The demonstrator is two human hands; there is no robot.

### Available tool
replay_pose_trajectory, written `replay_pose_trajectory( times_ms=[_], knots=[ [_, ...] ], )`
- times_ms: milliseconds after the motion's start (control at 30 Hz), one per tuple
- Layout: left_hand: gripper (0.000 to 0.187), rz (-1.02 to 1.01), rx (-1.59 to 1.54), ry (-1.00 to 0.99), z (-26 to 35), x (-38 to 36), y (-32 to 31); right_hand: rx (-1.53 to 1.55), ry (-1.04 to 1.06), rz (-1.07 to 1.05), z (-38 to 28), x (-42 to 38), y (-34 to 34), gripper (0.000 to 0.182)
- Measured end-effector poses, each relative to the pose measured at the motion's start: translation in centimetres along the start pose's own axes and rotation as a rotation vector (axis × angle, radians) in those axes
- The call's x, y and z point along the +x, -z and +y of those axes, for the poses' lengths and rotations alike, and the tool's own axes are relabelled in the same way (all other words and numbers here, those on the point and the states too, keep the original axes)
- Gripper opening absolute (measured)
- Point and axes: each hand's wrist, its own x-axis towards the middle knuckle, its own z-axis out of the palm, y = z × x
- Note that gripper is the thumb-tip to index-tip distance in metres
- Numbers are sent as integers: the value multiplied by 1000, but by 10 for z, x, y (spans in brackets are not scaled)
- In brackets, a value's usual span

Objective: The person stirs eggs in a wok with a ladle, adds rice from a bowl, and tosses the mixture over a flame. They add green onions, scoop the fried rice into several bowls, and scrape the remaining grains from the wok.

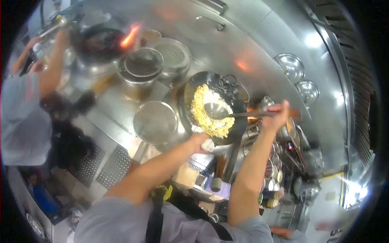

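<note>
A black wok (238, 97) sits in front of me with a heap of yellow and white food (202, 115) in it, looking like rice with egg. My left hand (198, 142) is closed on the wok's near rim, with a white cloth (208, 145) bunched in the grip. My right hand (277, 117) wraps round the long handle of a ladle (216, 110). The ladle's round bowl rests in the middle of the food, and its handle runs out over the wok's right side.
At the left, another person (28, 117) works by a second wok (99, 46) with a flame (130, 37) beside it. A strainer (144, 62) lies over a pot (137, 87); a round metal pan (155, 122) is nearer. Several seasoning containers (276, 166) stand at the right.
</note>
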Motion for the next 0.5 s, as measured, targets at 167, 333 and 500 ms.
replay_pose_trajectory(
  times_ms=[167, 333, 500],
  knots=[
    [21, 59, 47, -8, -5, 3, 2, -291, 6, -25, -52, 20, -100, 30],
    [21, 130, 63, -48, -2, -11, -4, -235, 208, 123, -107, 10, -105, 10],
    [21, 75, 42, -71, 5, 7, 4, -277, -180, 35, 33, 45, -61, 8]
  ],
)
